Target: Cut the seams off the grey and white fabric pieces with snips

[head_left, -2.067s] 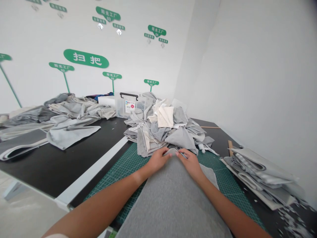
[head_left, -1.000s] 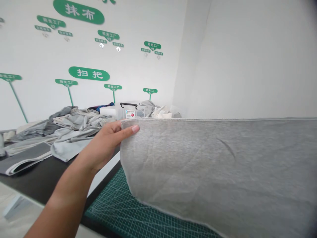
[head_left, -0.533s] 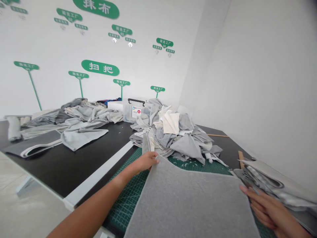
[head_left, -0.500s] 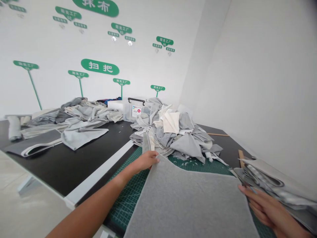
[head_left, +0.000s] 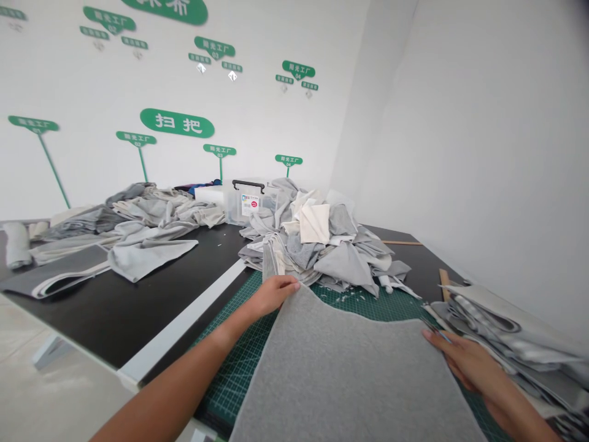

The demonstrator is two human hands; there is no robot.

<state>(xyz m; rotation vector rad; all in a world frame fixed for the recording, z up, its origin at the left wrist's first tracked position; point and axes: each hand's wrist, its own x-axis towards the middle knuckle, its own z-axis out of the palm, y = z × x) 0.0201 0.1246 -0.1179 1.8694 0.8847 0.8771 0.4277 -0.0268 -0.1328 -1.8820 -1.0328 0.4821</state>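
Observation:
A grey piece of fabric [head_left: 359, 374] is stretched between my two hands, its curved upper edge sagging a little in the middle. At its upper left corner, my left hand [head_left: 275, 293] pinches the edge between thumb and fingers. My right hand [head_left: 464, 362] is closed at the upper right corner. From its fingers sticks a small dark pointed metal tool [head_left: 435, 329] with a bit of blue; its exact kind is hard to make out. Beneath the fabric lies a green cutting mat [head_left: 230, 344] with grid lines.
A heap of grey and cream fabric scraps [head_left: 322, 239] rises beyond the mat. Folded fabric [head_left: 510, 331] is stacked at the right, more cloth [head_left: 142, 215] lies far left. A clear plastic box [head_left: 239, 205] stands behind. A white strip [head_left: 184, 319] crosses the black table [head_left: 133, 313].
My right hand has moved left and slightly up with its corner, so the fabric's top edge sags more. The view has shifted a little; my left hand keeps its pinch.

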